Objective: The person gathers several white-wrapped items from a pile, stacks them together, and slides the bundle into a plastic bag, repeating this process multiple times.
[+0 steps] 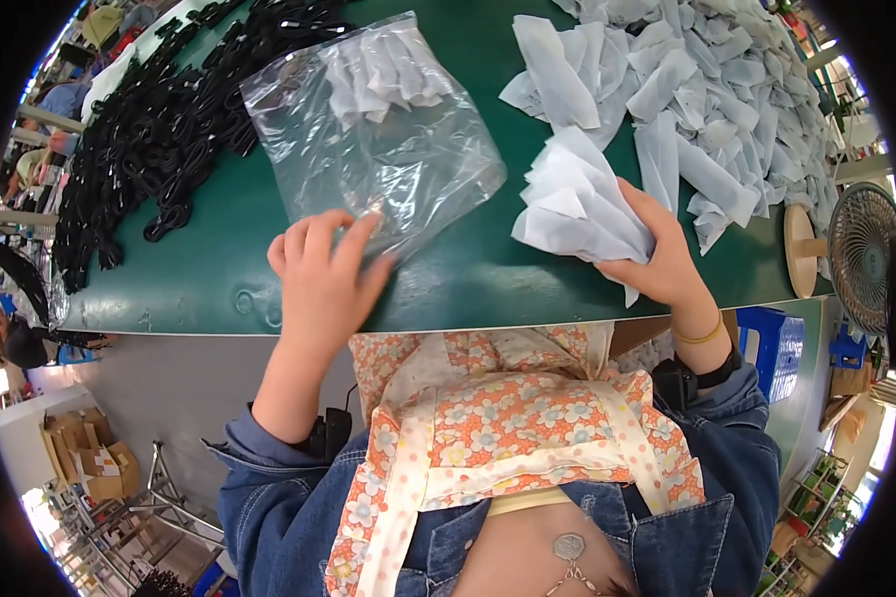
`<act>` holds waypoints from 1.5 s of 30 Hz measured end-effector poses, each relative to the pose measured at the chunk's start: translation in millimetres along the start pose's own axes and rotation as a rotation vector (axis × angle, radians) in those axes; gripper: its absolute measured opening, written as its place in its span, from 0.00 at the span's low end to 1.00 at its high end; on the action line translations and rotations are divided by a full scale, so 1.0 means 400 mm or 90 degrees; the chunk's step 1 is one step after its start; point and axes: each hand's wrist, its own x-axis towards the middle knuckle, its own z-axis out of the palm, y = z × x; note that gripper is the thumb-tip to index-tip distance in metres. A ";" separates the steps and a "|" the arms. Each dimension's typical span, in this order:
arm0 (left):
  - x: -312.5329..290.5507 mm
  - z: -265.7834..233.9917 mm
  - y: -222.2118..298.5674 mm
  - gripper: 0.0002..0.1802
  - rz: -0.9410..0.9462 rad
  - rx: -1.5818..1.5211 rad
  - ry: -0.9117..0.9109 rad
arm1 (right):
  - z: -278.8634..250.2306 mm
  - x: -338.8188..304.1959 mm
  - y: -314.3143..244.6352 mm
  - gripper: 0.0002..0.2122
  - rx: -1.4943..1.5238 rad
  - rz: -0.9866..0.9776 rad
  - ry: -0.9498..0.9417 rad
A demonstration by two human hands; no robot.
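Note:
My left hand (321, 279) lies on the near edge of a clear plastic bag (408, 159), its fingers spread and touching the film. Inside the bag's far end sits a row of white paper-like packets (383, 75). My right hand (670, 259) grips a fanned bundle of flat white packets (575, 204), thumb on the near side and fingers round the right side. This bundle is held just right of the bag, above the table. Part of it is hidden in my palm.
A large heap of loose white packets (717, 90) covers the far right of the green table (468, 289). Black coiled cords (199, 109) are piled at the far left. A round fan (861, 259) stands by the right edge, and a blue plastic stool (770, 348) is below.

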 end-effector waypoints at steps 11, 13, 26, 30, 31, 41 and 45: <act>0.074 -0.028 -0.005 0.06 -0.184 -0.384 0.052 | 0.239 0.259 -0.210 0.36 -0.163 0.173 -0.163; 0.072 -0.021 0.015 0.07 -0.140 -0.330 0.071 | 0.289 0.296 -0.227 0.36 -0.203 0.183 -0.148; -0.099 0.059 0.023 0.10 -0.187 -0.386 -0.014 | 0.407 0.449 -0.186 0.41 -0.358 -0.038 -0.166; -0.086 0.046 0.016 0.09 -0.126 -0.423 -0.003 | 0.494 0.483 -0.166 0.39 -0.240 0.065 -0.005; -0.099 0.039 -0.002 0.08 -0.167 -0.426 -0.003 | 0.494 0.471 -0.157 0.39 -0.240 0.064 -0.004; -0.141 0.021 -0.067 0.14 -0.231 -0.558 -0.070 | 0.576 0.622 -0.113 0.32 -0.487 -0.267 0.085; -0.161 0.027 -0.085 0.14 -0.236 -0.425 0.010 | 0.582 0.561 -0.135 0.31 -0.520 -0.292 0.093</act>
